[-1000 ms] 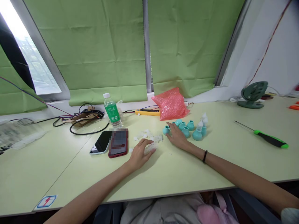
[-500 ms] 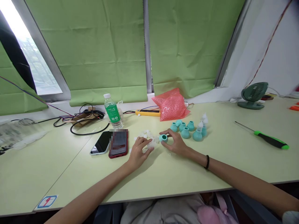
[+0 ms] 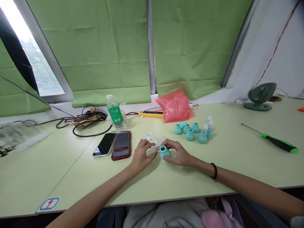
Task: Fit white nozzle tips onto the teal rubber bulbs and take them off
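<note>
My right hand (image 3: 178, 153) is closed around a small turquoise rubber bulb (image 3: 165, 153), its round mouth tilted up and to the left. Just left of it, my left hand (image 3: 143, 153) pinches a small translucent plastic piece (image 3: 155, 148), partly hidden by the fingers. The piece and the bulb are close together; whether they touch I cannot tell. Behind both hands lies a loose scatter of small white translucent pieces (image 3: 149, 136). To the right, several turquoise bulbs (image 3: 189, 135) stand in a group, and two at its right end carry clear pointed tips (image 3: 205, 127).
Two phones (image 3: 121, 146) lie left of my hands, with a water bottle (image 3: 115, 113) behind them. Pink bubble wrap (image 3: 177, 107) and a yellow tool (image 3: 151, 114) are at the back. A screwdriver (image 3: 279, 141) and a green fan (image 3: 260, 96) are on the right, black cables (image 3: 95, 135) on the left.
My right hand has brought the turquoise bulb toward me and turned its mouth up and leftward. My left hand has barely moved. The view has shifted slightly.
</note>
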Action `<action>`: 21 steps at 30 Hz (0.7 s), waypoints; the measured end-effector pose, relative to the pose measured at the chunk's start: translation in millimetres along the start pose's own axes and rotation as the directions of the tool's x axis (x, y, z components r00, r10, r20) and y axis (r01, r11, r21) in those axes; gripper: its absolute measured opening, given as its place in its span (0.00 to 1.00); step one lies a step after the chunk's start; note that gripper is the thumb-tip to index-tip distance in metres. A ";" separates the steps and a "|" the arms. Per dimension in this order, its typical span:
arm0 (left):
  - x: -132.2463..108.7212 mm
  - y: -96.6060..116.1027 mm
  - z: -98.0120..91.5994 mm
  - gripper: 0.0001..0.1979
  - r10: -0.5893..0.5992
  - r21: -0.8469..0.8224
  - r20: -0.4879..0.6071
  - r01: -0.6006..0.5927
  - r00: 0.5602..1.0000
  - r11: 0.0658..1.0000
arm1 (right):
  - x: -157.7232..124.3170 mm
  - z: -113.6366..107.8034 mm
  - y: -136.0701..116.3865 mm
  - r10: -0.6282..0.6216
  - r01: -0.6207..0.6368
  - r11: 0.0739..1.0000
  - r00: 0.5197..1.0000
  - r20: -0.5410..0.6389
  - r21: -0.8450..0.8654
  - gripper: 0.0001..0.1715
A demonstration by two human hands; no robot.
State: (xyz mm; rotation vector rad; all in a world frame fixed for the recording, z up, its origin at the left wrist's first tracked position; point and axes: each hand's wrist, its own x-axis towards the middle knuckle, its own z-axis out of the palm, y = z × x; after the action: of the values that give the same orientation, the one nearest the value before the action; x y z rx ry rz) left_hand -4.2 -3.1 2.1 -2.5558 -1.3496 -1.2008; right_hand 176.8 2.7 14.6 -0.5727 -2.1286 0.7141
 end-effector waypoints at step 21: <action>2.1 3.8 -0.8 0.18 -0.246 -0.609 0.309 0.389 0.919 0.691 | 3.3 -1.6 25.4 -0.038 -0.033 0.916 0.985 -0.168 -0.400 0.11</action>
State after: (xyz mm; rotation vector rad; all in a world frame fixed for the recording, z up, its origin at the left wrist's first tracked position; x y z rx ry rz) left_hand -1.3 -4.4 5.3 -3.0598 -1.7241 -1.8055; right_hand 180.1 23.9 0.5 -0.8185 -2.1183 0.2079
